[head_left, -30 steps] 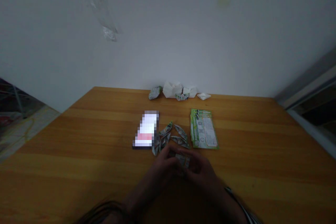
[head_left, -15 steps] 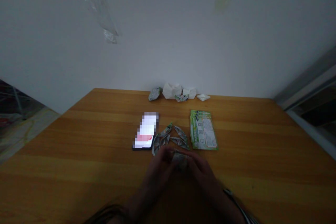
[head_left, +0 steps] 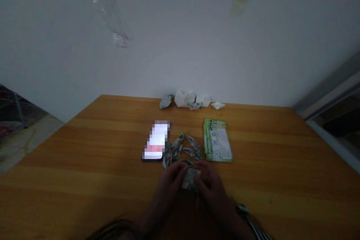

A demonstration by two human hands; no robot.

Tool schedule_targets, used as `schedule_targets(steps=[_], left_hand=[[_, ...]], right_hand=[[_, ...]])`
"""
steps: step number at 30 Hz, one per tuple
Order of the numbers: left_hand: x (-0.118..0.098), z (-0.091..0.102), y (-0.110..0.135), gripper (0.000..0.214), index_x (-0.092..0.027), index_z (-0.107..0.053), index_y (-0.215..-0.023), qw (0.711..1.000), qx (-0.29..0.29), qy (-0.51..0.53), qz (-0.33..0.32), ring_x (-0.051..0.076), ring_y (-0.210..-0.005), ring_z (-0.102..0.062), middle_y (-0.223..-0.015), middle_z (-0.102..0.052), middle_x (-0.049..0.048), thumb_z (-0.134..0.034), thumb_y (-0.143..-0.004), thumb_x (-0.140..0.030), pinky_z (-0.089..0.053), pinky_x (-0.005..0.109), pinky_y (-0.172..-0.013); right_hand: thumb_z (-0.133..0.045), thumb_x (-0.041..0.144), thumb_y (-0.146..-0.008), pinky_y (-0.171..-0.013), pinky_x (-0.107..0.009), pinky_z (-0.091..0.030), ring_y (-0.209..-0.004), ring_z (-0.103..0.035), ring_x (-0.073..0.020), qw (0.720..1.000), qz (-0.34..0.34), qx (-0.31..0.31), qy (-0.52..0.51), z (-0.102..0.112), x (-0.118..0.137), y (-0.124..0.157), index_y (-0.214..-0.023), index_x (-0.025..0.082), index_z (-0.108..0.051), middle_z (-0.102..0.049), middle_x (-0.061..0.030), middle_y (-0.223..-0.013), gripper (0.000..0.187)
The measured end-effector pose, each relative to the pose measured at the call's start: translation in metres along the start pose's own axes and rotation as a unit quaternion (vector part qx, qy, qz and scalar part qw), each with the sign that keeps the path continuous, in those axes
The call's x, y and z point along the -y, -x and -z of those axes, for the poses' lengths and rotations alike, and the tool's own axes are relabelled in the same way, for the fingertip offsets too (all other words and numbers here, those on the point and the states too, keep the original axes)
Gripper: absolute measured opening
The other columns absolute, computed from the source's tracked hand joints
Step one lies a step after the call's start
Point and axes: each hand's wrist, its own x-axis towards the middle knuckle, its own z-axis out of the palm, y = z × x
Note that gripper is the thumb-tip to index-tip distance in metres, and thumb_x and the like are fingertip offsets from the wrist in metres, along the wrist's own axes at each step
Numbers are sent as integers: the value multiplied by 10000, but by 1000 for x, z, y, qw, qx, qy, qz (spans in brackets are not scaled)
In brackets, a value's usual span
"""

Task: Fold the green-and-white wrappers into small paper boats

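Observation:
A small folded piece of printed paper [head_left: 189, 180] is pinched between my two hands, low in the middle of the head view. My left hand [head_left: 170, 182] closes on its left side and my right hand [head_left: 210, 183] grips its right side, thumb on top. Just beyond my fingertips several folded strips of printed paper [head_left: 176, 152] lie in a loose ring on the table. A stack of green and white printed leaflets [head_left: 218, 142] lies to their right.
On the left lies a phone [head_left: 156, 140] with its screen lit and blurred. Along the wall stand a crumpled printed paper piece [head_left: 165, 101], white folded papers [head_left: 184, 98] and a small white paper boat [head_left: 218, 105]. All rest on the wooden table [head_left: 84, 150].
My right hand has shifted its grip, and the folded paper now shows more of its printed face, tilted lower between my hands. The things on the table stay where they were.

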Motion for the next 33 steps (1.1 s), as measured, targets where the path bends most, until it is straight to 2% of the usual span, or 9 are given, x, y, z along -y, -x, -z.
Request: schedule_targets(steps=[3,6,9,13,18,23,27,30,33], left_hand=[[2,-2,0,325,-203,-638,-1134,999,9,23,-32,201,-761,-652,-837,-715,41,-617,-823,-296,-519,289,-709],[-1,-1,1,362,-244,-715,-1082,996,40,-14,-80,244,-951,-650,-1024,-724,72,-711,-723,-202,-505,344,-870],[-7,4,1,353,-266,-751,-1033,996,39,-13,-79,263,-985,-651,-1044,-731,74,-733,-690,-184,-515,370,-880],[-11,15,-3,337,-243,-749,-1034,994,84,53,-34,278,-1029,-656,-1109,-728,88,-747,-698,-216,-511,398,-901],[-13,16,-2,264,-224,-751,-1032,995,98,31,-20,280,-1000,-672,-1078,-746,103,-689,-776,-246,-503,404,-895],[-17,12,0,200,-250,-778,-962,993,99,-9,-63,258,-921,-699,-989,-773,84,-634,-824,-235,-526,359,-832],[-14,13,1,164,-282,-799,-861,992,82,-24,-89,259,-870,-711,-942,-787,58,-705,-742,-220,-546,352,-795],[-7,12,2,238,-275,-796,-867,996,59,-16,-68,265,-844,-721,-901,-796,44,-764,-650,-184,-559,357,-784],[-2,9,3,221,-249,-794,-862,998,40,-11,-41,251,-789,-732,-858,-800,43,-744,-663,-168,-574,345,-751]], right_hand=[[-581,482,-854,-410,-215,-457,-428,-563,-122,998,-13,-32,-55,0,2,-1,-1149,179,-574,-641,25,-628,423],[-634,466,-822,-622,-291,-562,-694,-695,-196,995,18,-69,-67,4,5,-4,-1070,176,-653,-734,-54,-844,383],[-710,460,-762,-837,-376,-548,-976,-690,-260,993,33,-2,-113,12,8,-7,-1100,207,-681,-734,-88,-1076,423],[-799,389,-688,-933,-420,-495,-1073,-657,-269,985,44,104,-133,25,7,-14,-1138,267,-688,-704,-76,-1171,479],[-780,368,-705,-882,-446,-522,-973,-703,-280,992,56,90,-66,35,3,-18,-1047,248,-738,-750,-75,-1058,365],[-771,378,-705,-791,-406,-564,-866,-728,-267,996,49,72,-13,34,6,-16,-953,236,-772,-781,-70,-945,286],[-760,372,-703,-652,-339,-576,-687,-728,-240,997,61,22,32,32,7,-16,-781,216,-795,-787,-57,-744,178],[-757,331,-697,-572,-291,-543,-606,-697,-213,996,68,-19,59,33,3,-15,-706,198,-774,-762,-44,-658,134],[-753,292,-693,-520,-246,-494,-534,-652,-175,995,69,-34,66,34,-1,-14,-651,173,-733,-721,-25,-588,128]])
